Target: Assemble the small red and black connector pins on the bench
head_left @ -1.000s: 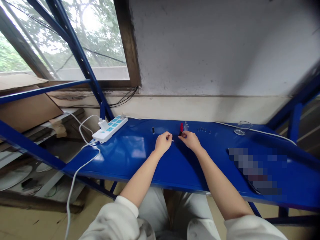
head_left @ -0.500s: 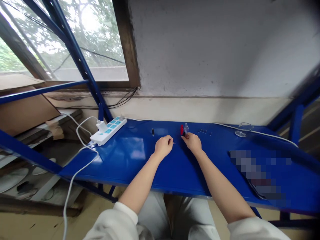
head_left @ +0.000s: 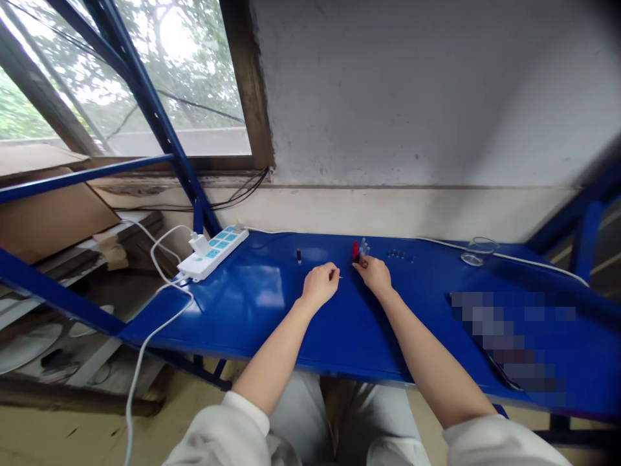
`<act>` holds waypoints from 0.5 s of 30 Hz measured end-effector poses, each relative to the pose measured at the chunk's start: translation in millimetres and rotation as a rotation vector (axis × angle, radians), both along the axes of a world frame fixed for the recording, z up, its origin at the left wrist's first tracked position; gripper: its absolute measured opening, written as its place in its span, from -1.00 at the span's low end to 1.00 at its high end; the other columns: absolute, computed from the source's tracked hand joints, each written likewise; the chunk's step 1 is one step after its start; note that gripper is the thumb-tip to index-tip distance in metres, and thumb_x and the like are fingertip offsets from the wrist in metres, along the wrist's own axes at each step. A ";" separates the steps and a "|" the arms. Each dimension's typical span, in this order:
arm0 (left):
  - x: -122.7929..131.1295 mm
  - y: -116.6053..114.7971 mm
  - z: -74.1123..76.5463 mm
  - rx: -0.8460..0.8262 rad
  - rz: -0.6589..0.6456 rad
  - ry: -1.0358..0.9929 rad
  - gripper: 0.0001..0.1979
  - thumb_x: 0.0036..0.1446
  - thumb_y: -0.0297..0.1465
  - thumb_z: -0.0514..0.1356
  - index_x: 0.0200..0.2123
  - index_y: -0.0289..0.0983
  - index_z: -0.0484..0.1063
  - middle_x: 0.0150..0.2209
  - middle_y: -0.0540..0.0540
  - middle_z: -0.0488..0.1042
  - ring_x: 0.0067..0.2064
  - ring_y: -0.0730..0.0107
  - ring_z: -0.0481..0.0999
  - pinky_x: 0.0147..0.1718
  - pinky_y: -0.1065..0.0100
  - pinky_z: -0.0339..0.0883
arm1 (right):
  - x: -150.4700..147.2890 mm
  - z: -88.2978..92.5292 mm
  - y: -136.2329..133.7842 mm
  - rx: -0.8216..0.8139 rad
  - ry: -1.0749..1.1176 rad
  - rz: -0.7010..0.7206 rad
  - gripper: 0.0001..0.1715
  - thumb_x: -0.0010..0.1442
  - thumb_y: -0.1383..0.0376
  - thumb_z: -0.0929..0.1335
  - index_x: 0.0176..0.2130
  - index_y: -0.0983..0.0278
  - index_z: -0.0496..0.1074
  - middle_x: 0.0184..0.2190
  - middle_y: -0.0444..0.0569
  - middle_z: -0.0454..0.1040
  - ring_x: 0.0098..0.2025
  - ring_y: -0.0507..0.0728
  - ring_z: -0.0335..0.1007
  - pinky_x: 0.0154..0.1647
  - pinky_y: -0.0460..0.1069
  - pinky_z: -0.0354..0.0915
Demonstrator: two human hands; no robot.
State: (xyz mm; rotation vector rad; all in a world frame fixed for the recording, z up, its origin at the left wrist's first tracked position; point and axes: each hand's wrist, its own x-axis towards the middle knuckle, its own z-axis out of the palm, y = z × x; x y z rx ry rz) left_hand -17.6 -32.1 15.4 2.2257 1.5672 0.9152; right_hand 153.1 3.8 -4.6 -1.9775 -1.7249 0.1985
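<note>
Over the middle of the blue table, my left hand (head_left: 320, 285) is closed, and a thin pale tip pokes out past its fingertips; what it belongs to is hidden. To its right, my right hand (head_left: 373, 273) pinches at a small black piece (head_left: 357, 259), too small to name. Directly behind those fingers stand a small red object (head_left: 355, 248) and several clear plastic tubes or caps (head_left: 363, 247); whether the fingers touch them I cannot tell. A short black cylinder (head_left: 299, 255) with a pale lower end stands beyond my left hand.
Several tiny dark parts (head_left: 400, 254) lie right of my right hand. A clear round container (head_left: 472, 259) is at the back right, near a white cable. A white power strip (head_left: 213, 252) with a plug sits at the left. A blurred-out dark flat item (head_left: 504, 349) lies at the right.
The view has shifted a little, so the table things sit slightly further right. Both hands keep nearly the same pose and hold.
</note>
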 end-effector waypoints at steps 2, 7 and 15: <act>-0.4 0.7 -0.9 0.007 -0.006 -0.009 -0.78 0.11 -0.33 -0.01 -0.41 -0.23 0.41 -0.48 -0.03 0.47 -0.46 0.40 0.41 -0.53 0.44 0.09 | 3.2 -0.6 1.2 -0.005 0.014 -0.005 -0.79 0.03 0.15 0.31 -0.42 0.24 0.42 -0.45 -0.04 0.48 -0.36 0.10 0.39 -0.47 -0.10 0.11; -0.2 1.7 -2.5 0.028 -0.011 -0.044 -0.78 0.11 -0.33 -0.01 -0.44 -0.24 0.39 -0.52 -0.02 0.44 -0.49 0.42 0.39 -0.53 0.44 0.10 | 15.1 -0.3 1.2 -0.028 0.053 -0.020 -0.85 0.02 0.28 0.33 -0.34 0.27 0.43 -0.40 -0.01 0.49 -0.29 0.11 0.40 -0.39 -0.10 0.16; -3.2 3.0 7.1 0.342 0.190 -0.609 -0.68 0.06 -0.40 0.06 -0.06 -0.24 0.18 -0.02 -0.20 0.24 -0.48 0.62 0.31 -0.38 0.44 0.26 | 16.7 6.7 -5.4 -0.087 -0.037 -0.115 -0.70 0.03 0.07 0.31 -0.38 0.22 0.48 -0.44 0.00 0.49 -0.32 0.14 0.41 -0.42 -0.07 0.18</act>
